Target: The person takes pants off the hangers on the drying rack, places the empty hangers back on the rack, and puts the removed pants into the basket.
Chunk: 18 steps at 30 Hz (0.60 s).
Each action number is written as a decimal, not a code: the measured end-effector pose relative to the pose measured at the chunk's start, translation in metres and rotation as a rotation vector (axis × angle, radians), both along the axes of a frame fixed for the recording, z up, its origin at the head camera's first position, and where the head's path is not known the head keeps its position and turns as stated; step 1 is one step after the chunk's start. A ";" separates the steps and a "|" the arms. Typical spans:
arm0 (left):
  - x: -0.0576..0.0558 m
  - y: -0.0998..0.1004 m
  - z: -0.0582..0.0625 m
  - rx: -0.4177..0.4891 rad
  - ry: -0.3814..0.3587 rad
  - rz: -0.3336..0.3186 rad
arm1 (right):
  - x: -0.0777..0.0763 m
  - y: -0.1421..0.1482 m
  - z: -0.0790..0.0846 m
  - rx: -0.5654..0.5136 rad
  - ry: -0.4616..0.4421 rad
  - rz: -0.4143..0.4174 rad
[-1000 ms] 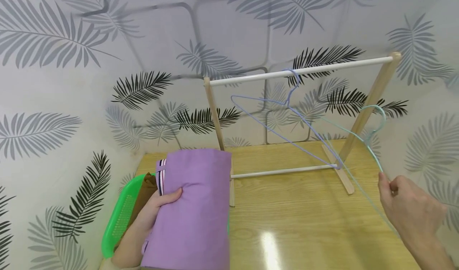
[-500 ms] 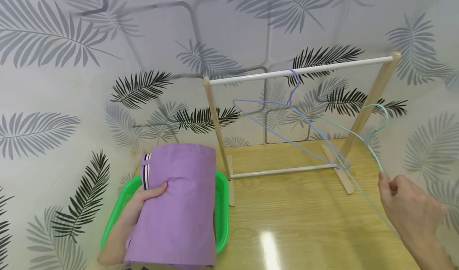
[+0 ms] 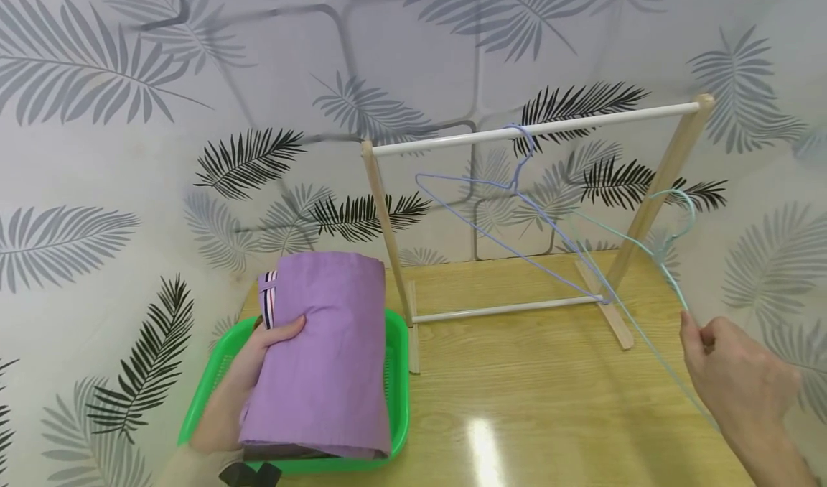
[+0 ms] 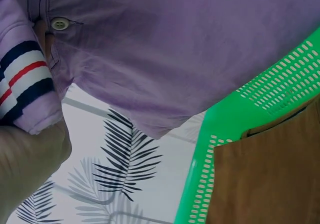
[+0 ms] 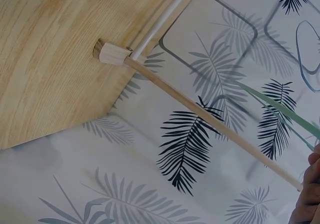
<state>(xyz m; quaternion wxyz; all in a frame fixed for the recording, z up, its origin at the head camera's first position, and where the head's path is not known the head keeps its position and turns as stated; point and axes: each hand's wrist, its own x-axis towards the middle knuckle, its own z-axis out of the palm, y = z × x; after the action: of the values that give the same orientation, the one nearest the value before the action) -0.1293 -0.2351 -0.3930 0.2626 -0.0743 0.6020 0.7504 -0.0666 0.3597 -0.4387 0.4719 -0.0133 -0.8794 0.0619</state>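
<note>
Folded purple pants (image 3: 329, 372) hang over the basket at lower left in the head view. My left hand (image 3: 261, 350) grips them near the waistband, thumb across the front and the other fingers hidden behind the cloth. The left wrist view shows a button (image 4: 60, 23) and a navy, white and red striped band (image 4: 25, 76). At far right, my right hand (image 3: 739, 368) pinches one arm of a mint-green hanger (image 3: 657, 253), its hook pointing up. Part of that hanger (image 5: 285, 110) enters the right wrist view, beside my fingers (image 5: 311, 184).
A small rack with a white top rail (image 3: 465, 138) and wooden posts stands on the wooden table (image 3: 517, 401). From the rail hangs a periwinkle hanger (image 3: 515, 187). The green basket (image 3: 401, 401) contains brown cloth (image 4: 270, 179). A leaf-patterned wall (image 3: 413, 49) rises close behind.
The purple pants and my left hand have moved left, and the pants' lower end has tipped up over the basket. My right hand stays nearly in place with the mint-green hanger.
</note>
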 end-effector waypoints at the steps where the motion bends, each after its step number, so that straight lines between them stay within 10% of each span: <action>1: -0.001 0.000 -0.002 0.006 -0.012 -0.006 | 0.000 0.000 0.000 0.008 -0.002 -0.008; 10: -0.009 -0.003 -0.019 0.056 -0.050 -0.055 | 0.001 0.000 -0.003 0.026 0.010 -0.022; 18: -0.017 -0.016 -0.032 -0.050 -0.057 0.065 | 0.001 0.000 -0.003 0.005 0.005 0.004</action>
<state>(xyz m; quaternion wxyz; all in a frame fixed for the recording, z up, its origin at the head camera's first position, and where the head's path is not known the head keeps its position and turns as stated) -0.1460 -0.2509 -0.4249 0.2532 -0.1216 0.6101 0.7409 -0.0655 0.3600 -0.4418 0.4740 -0.0100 -0.8784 0.0610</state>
